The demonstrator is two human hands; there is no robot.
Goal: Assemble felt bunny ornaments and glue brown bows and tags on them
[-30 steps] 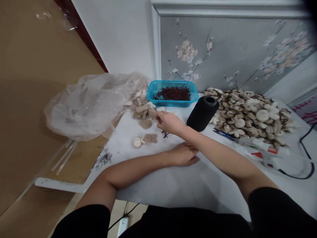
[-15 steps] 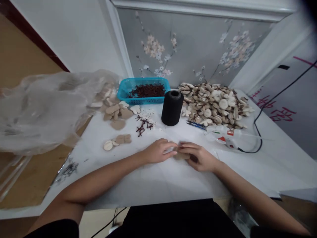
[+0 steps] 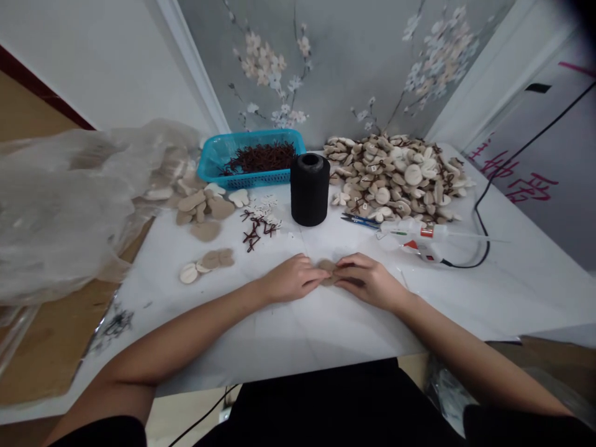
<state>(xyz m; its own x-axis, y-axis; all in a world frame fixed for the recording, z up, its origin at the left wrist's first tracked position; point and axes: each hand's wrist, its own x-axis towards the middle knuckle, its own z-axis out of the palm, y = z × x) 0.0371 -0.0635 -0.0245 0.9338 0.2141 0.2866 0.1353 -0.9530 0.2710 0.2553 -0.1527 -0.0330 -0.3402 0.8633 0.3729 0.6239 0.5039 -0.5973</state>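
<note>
Two hands, left [image 3: 291, 278] and right [image 3: 372, 282], pinch one beige piece [image 3: 328, 267] at lower centre; opposed fingertips likely steady it.

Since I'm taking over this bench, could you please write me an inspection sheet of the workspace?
Surface: pale table, scraps near left edge
Job's things: tan piece between hands; pile at right; brown bows in blue basket
Clutter: plastic bag at left
Hands: left hand and right hand at the tan piece, grip unclear
Cables: black cable from glue gun; another below the table
Surroundings: flowered panel behind
</note>
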